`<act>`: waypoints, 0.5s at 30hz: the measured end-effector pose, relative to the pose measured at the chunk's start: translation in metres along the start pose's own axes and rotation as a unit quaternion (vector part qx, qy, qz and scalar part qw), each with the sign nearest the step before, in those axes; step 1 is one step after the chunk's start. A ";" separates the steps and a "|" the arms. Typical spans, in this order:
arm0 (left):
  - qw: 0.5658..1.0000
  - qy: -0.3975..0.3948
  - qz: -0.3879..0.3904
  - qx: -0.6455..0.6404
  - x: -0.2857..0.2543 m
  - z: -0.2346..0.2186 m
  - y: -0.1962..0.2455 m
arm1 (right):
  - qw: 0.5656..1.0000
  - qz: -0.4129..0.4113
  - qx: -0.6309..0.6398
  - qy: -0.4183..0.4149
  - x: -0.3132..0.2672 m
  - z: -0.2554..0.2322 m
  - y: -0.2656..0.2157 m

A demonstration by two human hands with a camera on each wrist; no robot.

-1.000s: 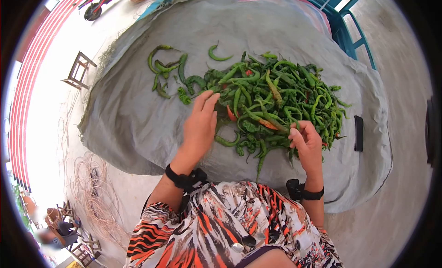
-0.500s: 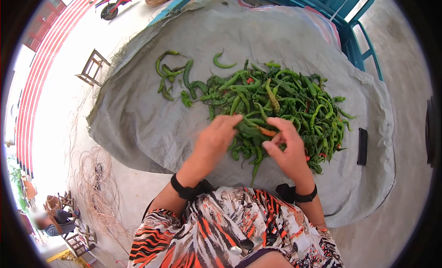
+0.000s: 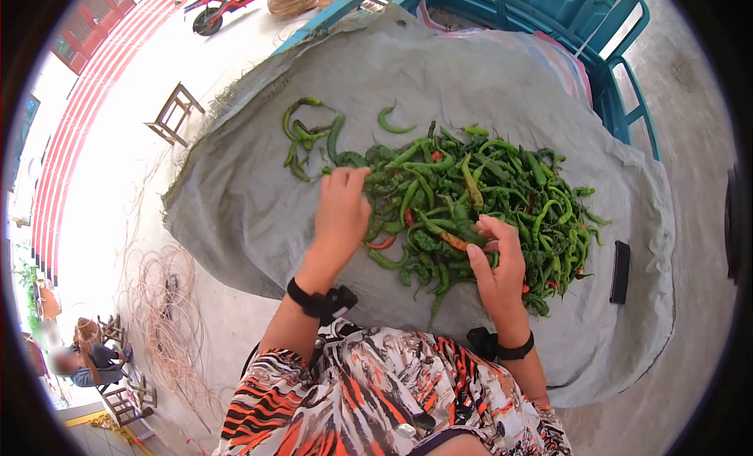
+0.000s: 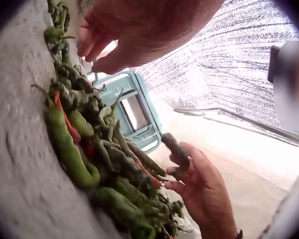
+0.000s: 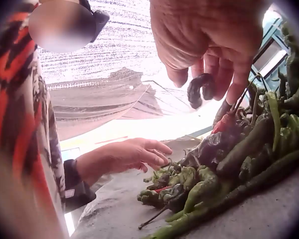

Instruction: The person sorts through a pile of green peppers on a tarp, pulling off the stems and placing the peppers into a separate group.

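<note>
A heap of green chili peppers with a few red ones lies on a grey sheet. My left hand is over the heap's left edge, fingers extended, near a few loose green peppers. No pepper shows in it in the left wrist view, where the hand hangs above the pile. My right hand is at the heap's front middle. It holds a dark green curled pepper between thumb and fingers, also visible in the right wrist view. A red pepper lies between the hands.
A black phone-like object lies on the sheet at the right. A blue metal frame stands behind. On the left are a small stool, loose strands on the floor and a seated person.
My left hand first came in beside the right at the heap's middle, then went back out to its left edge. My right hand shifted slightly left. The head view tilted a little.
</note>
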State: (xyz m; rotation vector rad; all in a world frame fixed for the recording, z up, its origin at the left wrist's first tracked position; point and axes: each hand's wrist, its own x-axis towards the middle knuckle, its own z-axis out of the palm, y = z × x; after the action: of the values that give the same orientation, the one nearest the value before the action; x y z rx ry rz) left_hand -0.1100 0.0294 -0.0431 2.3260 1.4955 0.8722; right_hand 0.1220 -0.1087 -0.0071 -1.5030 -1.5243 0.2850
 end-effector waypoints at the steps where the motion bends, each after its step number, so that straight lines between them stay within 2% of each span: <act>1: 0.998 0.028 0.022 0.046 0.007 0.004 -0.008 | 1.000 -0.001 -0.006 0.007 0.000 0.001 0.001; 3: 0.997 0.022 0.023 0.077 0.015 0.011 -0.019 | 1.000 -0.004 -0.018 0.020 -0.005 0.003 0.002; 7: 0.981 0.011 0.065 0.182 0.031 0.033 -0.031 | 0.995 0.081 0.045 -0.021 -0.013 0.000 -0.007; 9: 0.979 -0.018 0.054 0.194 0.041 0.041 -0.029 | 0.991 0.112 0.044 -0.058 -0.017 -0.002 -0.011; 11: 0.978 -0.036 0.055 0.200 0.045 0.043 -0.024 | 0.992 0.109 0.040 -0.055 -0.021 -0.003 -0.014; 13: 0.976 -0.044 0.071 0.199 0.049 0.036 -0.015 | 0.992 0.108 0.043 -0.048 -0.024 -0.002 -0.014; 15: 0.986 -0.018 0.074 0.150 0.049 0.031 -0.010 | 0.992 0.111 0.050 -0.038 -0.027 -0.001 -0.009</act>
State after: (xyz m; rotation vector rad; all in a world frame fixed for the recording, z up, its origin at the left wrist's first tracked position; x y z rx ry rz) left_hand -0.0841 0.0807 -0.0548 2.6827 1.5470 0.6711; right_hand 0.1112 -0.1345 -0.0119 -1.5979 -1.3807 0.5454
